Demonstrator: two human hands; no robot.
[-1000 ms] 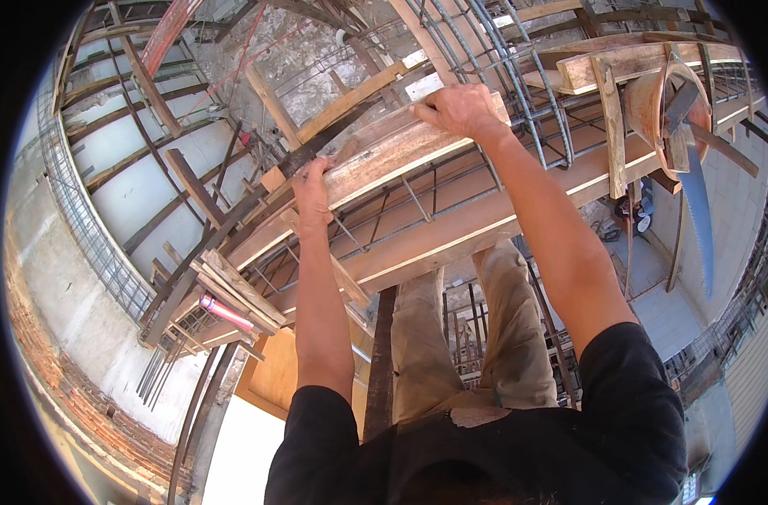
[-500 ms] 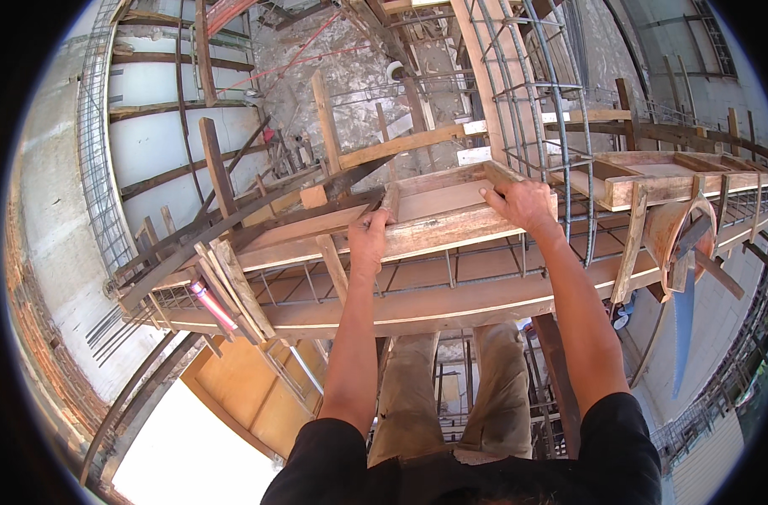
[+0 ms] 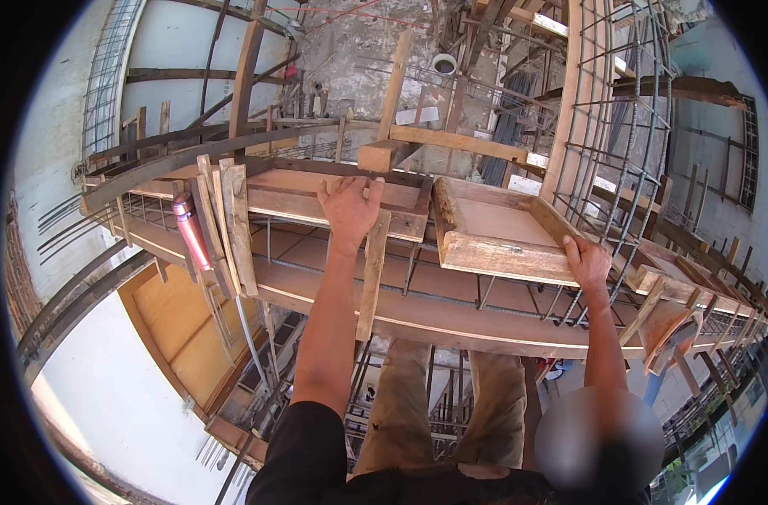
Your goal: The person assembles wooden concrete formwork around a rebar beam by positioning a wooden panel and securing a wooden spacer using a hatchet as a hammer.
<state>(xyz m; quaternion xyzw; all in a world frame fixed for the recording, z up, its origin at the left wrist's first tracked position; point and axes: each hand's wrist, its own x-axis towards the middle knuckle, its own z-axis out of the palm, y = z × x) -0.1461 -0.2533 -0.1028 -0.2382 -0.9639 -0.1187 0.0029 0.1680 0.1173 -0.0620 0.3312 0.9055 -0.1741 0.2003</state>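
Observation:
A shallow wooden formwork box [image 3: 510, 257] with a flat brown bottom sits tilted above the reinforcement bars in front of me. My right hand [image 3: 587, 261] is closed on its right corner, thumb on the upper edge. To its left lies a longer formwork box [image 3: 274, 202] of the same kind, separated by a narrow gap. My left hand [image 3: 351, 206] rests over its near side board, fingers spread and pointing away. An upright wooden strip [image 3: 373, 273] stands just right of my left wrist. Beyond that hand is a squared timber block [image 3: 385, 155].
A brown formwork trough [image 3: 451, 324] with steel bars runs across in front of me. A tall rebar cage [image 3: 632, 126] rises at the right. A pink bottle [image 3: 190, 231] stands by wooden strips [image 3: 239, 227] at the left. An orange bucket [image 3: 670, 330] hangs at the right.
The small box has moved right and tilted in my right hand, and a gap has opened at its left. My left hand has shifted left onto the longer box. The view has turned.

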